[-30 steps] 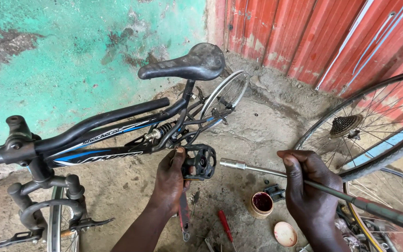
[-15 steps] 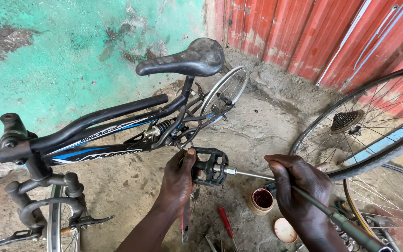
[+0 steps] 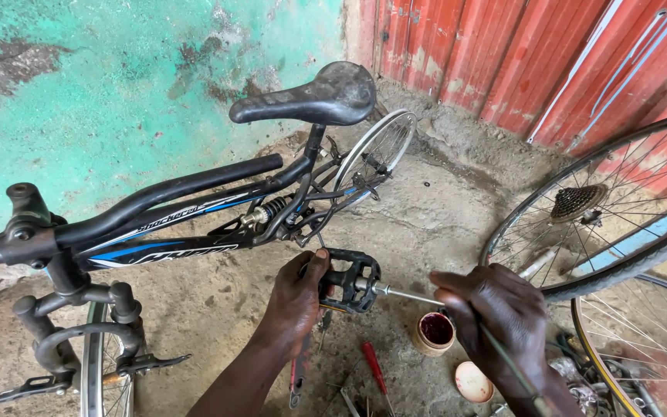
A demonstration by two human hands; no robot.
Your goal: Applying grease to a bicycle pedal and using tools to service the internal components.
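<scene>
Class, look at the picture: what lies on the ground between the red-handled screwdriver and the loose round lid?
In the head view, an open small tub of dark red grease sits between them.

Rough workshop corner with a painted wall and metal sheeting

A plastered wall [image 3: 140, 85] fills the left, its turquoise paint worn away in grey-brown patches. To the right stands red corrugated metal sheeting [image 3: 519, 54], faded and streaked, meeting the wall at a pale corner post. The floor [image 3: 441, 208] is bare, uneven concrete, dusty and stained, and it rises in a crumbly lip along the foot of the sheeting. Even, soft daylight falls over everything, with only faint shadows on the ground. No furniture or windows are in view.
</scene>
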